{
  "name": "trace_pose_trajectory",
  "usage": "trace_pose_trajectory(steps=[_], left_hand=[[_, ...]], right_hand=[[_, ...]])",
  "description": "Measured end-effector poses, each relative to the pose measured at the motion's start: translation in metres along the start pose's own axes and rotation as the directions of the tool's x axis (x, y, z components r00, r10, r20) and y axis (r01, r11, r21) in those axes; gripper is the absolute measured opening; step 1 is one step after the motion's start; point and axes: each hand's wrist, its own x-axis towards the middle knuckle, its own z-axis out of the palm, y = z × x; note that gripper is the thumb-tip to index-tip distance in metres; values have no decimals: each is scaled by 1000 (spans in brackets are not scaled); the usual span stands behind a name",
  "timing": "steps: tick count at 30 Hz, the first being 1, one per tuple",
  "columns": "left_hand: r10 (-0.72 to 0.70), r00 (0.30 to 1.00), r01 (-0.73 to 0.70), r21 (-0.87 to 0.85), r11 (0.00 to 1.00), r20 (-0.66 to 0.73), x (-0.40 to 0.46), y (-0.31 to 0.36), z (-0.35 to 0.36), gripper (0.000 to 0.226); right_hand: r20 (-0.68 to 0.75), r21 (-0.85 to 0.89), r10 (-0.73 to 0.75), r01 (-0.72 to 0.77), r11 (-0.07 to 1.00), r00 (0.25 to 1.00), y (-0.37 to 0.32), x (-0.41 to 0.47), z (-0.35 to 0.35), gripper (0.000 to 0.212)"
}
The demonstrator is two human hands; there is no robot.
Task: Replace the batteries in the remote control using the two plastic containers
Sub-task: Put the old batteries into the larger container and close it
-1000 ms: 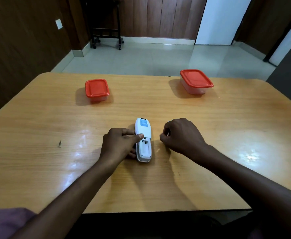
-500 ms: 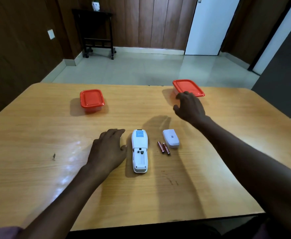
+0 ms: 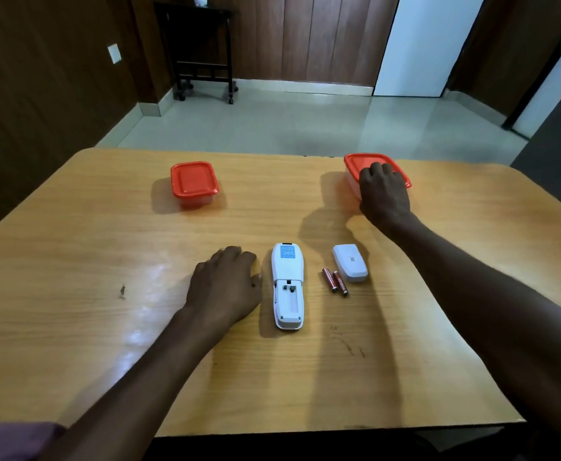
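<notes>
Head view: I see the white remote [image 3: 287, 287] with its compartment empty, left hand [image 3: 225, 287] relaxed beside it, right hand [image 3: 383, 191] gripping the red-lidded container [image 3: 355, 163].

A light wooden counter [image 3: 73, 261] with rounded corners is marked by a small dark scuff [image 3: 122, 291] near its left side. Beyond it, a pale tiled floor [image 3: 272, 121] is bordered by dark wood-panelled walls [image 3: 305, 34]. A black wheeled side table [image 3: 202, 54] is placed against the far wall, and a white wall switch [image 3: 114, 53] is mounted at left. A white door [image 3: 418, 44] is seen at right.
</notes>
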Motion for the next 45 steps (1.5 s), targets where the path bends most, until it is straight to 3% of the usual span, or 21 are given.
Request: trace_pose_trajectory(steps=[4, 7, 8, 9, 10, 12, 13, 16, 20, 24, 27, 30, 33, 38, 42, 45], left_hand=[[-33, 997, 26, -115, 993, -65, 0, 2, 4, 45], [-141, 976, 65, -403, 913, -164, 2, 8, -2, 42], [-196, 969, 75, -574, 816, -152, 4, 11, -5, 38], [-238, 966, 81, -762, 643, -98, 6, 14, -11, 32], [-247, 969, 79, -909, 409, -27, 6, 18, -16, 29], [-172, 980, 106, -994, 5, 104, 4, 25, -25, 41], [-128, 983, 118, -985, -124, 134, 2, 27, -27, 49], [-12, 987, 148, -924, -352, 162, -5, 31, -25, 67], [159, 976, 210, -820, -533, 147, -12, 35, -23, 81], [321, 935, 325, -726, -605, 151, -18, 38, -19, 98], [543, 833, 485, -611, -626, 106, -23, 36, -18, 108], [663, 747, 535, -641, -550, 53, -22, 33, -14, 88], [714, 699, 569, -628, -531, 29, -22, 32, -12, 84], [680, 728, 578, -606, -546, 82, -21, 32, -2, 102], [723, 687, 614, -585, -530, 67, -23, 38, -2, 93], [701, 709, 609, -574, -548, 83, -25, 42, -5, 83]], right_hand=[[-147, 101, -137, 153, 983, 980, -32, -33, -29, 34], [-315, 269, -201, 291, 918, 927, -59, -69, -63, 34], [-360, 325, -214, 337, 884, 908, -66, -83, -76, 33], [-396, 373, -226, 381, 846, 890, -71, -98, -86, 32], [-427, 414, -236, 421, 807, 873, -75, -112, -96, 30], [-467, 492, -234, 470, 733, 853, -79, -137, -111, 27], [-472, 531, -224, 478, 700, 853, -80, -147, -115, 26], [-484, 609, -213, 501, 615, 849, -77, -168, -119, 21], [-532, 600, -273, 584, 546, 802, -68, -181, -114, 21], [-622, 488, -372, 713, 504, 689, -61, -186, -117, 25], [-643, 379, -461, 777, 502, 612, -50, -183, -123, 33], [-611, 307, -545, 806, 506, 574, -33, -176, -124, 42], [-583, 286, -583, 815, 504, 566, -24, -173, -118, 41], [-560, 310, -601, 817, 487, 570, -21, -178, -114, 48], [-588, 321, -560, 804, 500, 584, -22, -181, -117, 50], [-603, 335, -535, 796, 505, 592, -24, -181, -121, 47]])
